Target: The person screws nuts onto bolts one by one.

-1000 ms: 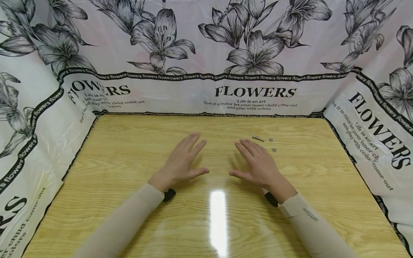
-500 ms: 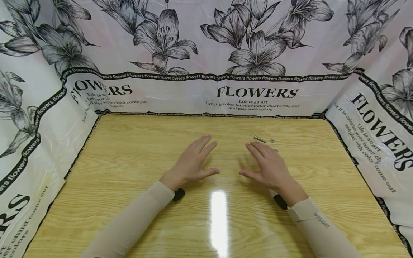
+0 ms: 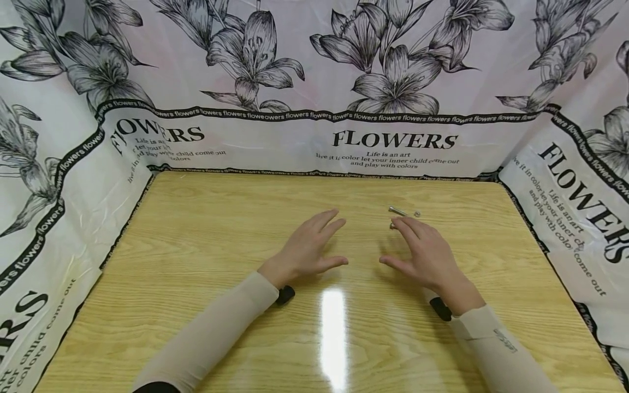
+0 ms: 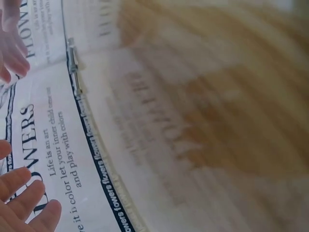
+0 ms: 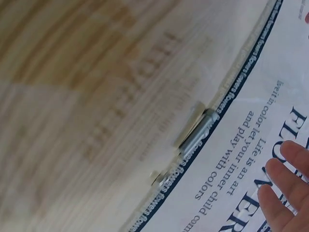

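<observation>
My left hand (image 3: 314, 243) hovers over the table with fingers extended and thumb apart, holding nothing; its fingers (image 4: 26, 198) show at the left wrist view's lower left. To its right, my right hand (image 3: 425, 251) is likewise spread and holds nothing. A silver bolt (image 3: 397, 210) lies just beyond the right fingertips, and a small nut (image 3: 417, 214) sits at its right. Another small metal piece (image 3: 392, 226) peeks out beside the right index fingertip. From the right wrist, the bolt (image 5: 197, 131) appears side-on, away from the fingers (image 5: 280, 188).
The wood-grain table (image 3: 206, 229) is glossy, with a bright light reflection (image 3: 333, 338) near the front. White flower-printed sheeting (image 3: 275, 142) rises along its back and both sides. Dark wrist devices (image 3: 285, 295) sit under both wrists.
Both hands have drifted right across the view, still spread. The right hand now covers the nut seen nearer to me earlier, and a small metal piece has come into sight by its fingertip.
</observation>
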A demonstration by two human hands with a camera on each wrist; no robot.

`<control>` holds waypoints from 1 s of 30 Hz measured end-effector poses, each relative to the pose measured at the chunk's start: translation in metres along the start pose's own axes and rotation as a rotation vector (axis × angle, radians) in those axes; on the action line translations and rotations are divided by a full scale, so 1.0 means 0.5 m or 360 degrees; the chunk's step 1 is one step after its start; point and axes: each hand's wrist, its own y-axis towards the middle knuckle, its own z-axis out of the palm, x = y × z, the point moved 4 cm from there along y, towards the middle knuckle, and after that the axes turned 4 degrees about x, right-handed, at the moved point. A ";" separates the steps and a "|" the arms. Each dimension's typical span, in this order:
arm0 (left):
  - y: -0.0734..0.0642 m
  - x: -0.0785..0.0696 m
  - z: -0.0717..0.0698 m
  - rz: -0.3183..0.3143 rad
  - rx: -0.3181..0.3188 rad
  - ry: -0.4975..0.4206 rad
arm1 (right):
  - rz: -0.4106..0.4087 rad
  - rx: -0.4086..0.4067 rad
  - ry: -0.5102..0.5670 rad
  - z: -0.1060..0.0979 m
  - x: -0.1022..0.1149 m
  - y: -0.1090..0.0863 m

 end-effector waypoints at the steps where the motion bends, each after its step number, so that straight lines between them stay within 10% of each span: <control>1: 0.003 -0.002 0.000 0.0002 0.0002 -0.0001 | 0.0004 -0.0006 0.0002 -0.001 -0.003 -0.001; 30: 0.104 -0.031 0.033 -0.0194 0.0241 -0.0432 | 0.0183 0.0009 0.0069 -0.022 -0.090 -0.040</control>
